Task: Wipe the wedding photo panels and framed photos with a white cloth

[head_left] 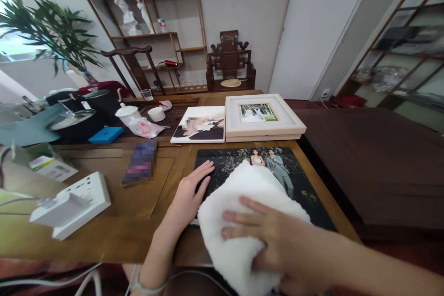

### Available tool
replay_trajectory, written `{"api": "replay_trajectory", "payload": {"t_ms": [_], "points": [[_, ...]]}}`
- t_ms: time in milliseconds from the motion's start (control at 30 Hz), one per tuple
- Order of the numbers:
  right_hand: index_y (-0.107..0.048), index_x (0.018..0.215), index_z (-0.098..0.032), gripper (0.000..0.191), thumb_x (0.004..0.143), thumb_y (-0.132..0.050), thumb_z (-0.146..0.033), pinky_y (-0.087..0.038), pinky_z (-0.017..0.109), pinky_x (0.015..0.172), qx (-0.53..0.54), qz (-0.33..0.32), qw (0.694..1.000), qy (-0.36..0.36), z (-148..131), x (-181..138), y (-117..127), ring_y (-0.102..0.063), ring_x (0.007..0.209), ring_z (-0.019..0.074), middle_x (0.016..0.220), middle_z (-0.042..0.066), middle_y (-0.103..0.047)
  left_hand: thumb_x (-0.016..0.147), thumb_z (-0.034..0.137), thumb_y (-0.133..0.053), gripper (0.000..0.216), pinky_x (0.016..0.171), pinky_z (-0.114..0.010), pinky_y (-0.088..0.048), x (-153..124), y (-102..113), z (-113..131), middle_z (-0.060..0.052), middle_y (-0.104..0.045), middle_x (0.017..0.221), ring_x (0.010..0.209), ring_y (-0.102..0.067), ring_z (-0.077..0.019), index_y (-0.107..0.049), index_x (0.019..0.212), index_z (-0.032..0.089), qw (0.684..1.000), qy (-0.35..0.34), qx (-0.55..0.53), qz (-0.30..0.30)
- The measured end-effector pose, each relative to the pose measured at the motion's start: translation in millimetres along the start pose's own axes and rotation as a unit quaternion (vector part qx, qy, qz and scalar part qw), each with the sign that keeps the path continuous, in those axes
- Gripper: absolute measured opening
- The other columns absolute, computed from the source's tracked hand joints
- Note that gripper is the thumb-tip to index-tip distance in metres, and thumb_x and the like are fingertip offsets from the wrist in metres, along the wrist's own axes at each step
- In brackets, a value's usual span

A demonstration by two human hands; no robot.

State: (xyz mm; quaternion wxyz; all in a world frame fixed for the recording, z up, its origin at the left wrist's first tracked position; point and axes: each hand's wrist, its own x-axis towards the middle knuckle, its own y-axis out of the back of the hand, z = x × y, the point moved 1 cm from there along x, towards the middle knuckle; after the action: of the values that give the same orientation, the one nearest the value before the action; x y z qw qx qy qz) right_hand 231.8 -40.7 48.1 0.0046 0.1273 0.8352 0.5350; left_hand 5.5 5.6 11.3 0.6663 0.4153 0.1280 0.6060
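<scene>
A large dark photo panel [301, 173] lies flat at the table's front right, showing a couple in wedding clothes near its far edge. My left hand [194, 188] rests on the panel's left edge, its fingers stretched out and holding nothing. Under my right hand [265, 233] is a fluffy white cloth [227, 194], pressed against the panel with fingers spread over it and the thumb side sunk into its folds. The cloth hides the panel's middle and much of its near edge, and hangs past the table's front.
Beyond the panel are a smaller photo panel [199, 125] and a pale framed picture [265, 115]. At left stand a white power strip [86, 203], a phone-like object [139, 163], a blue box [106, 135], a white teapot [128, 114] and dark pots [100, 104].
</scene>
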Motion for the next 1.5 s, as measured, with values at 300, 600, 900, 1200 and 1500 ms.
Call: {"api": "replay_trajectory", "payload": {"t_ms": [300, 600, 900, 1200, 1500], "points": [[-0.062, 0.110, -0.014, 0.029, 0.088, -0.046, -0.020, -0.043, 0.048, 0.094, -0.083, 0.121, 0.952, -0.267, 87, 11, 39, -0.050, 0.120, 0.0335, 0.118, 0.016, -0.064, 0.092, 0.025, -0.043, 0.033, 0.108, -0.041, -0.040, -1, -2, 1, -0.010, -0.060, 0.130, 0.125, -0.053, -0.0211, -0.064, 0.115, 0.014, 1.000, 0.005, 0.010, 0.005], [-0.066, 0.108, -0.015, 0.041, 0.069, -0.053, -0.009, -0.016, 0.064, 0.108, -0.094, 0.065, 0.969, -0.217, 32, 23, 9, -0.022, 0.139, 0.0357, 0.142, 0.016, -0.045, 0.093, 0.025, -0.043, 0.032, 0.108, -0.040, -0.040, 0, -1, 0, -0.009, -0.060, 0.131, 0.126, -0.052, -0.0205, -0.064, 0.115, 0.016, 1.000, 0.004, 0.011, 0.002], [-0.070, 0.093, -0.020, 0.021, 0.076, -0.058, -0.019, -0.025, 0.056, 0.109, -0.037, 0.021, 0.994, -0.103, -12, 11, -10, -0.038, 0.131, 0.0342, 0.139, 0.011, -0.049, 0.093, 0.026, -0.042, 0.034, 0.109, -0.041, -0.039, 0, -1, 1, -0.010, -0.059, 0.132, 0.126, -0.052, -0.0212, -0.064, 0.116, 0.014, 1.000, 0.008, 0.007, -0.004], [-0.061, 0.114, -0.009, 0.035, 0.087, -0.041, -0.017, -0.036, 0.052, 0.100, -0.122, 0.136, 0.939, -0.290, 84, 15, 42, -0.052, 0.117, 0.0334, 0.120, 0.017, -0.063, 0.092, 0.027, -0.043, 0.034, 0.110, -0.040, -0.037, -1, -1, 0, -0.011, -0.059, 0.132, 0.127, -0.051, -0.0215, -0.064, 0.115, 0.012, 1.000, 0.013, 0.005, -0.001], [-0.066, 0.108, -0.016, 0.038, 0.072, -0.054, -0.014, -0.008, 0.060, 0.111, -0.083, 0.056, 0.978, -0.184, 27, 24, 4, -0.017, 0.141, 0.0325, 0.147, 0.014, -0.039, 0.092, 0.025, -0.042, 0.034, 0.109, -0.040, -0.038, 0, -2, 1, -0.011, -0.061, 0.130, 0.126, -0.052, -0.0220, -0.065, 0.115, 0.013, 1.000, 0.003, 0.011, 0.002]]}}
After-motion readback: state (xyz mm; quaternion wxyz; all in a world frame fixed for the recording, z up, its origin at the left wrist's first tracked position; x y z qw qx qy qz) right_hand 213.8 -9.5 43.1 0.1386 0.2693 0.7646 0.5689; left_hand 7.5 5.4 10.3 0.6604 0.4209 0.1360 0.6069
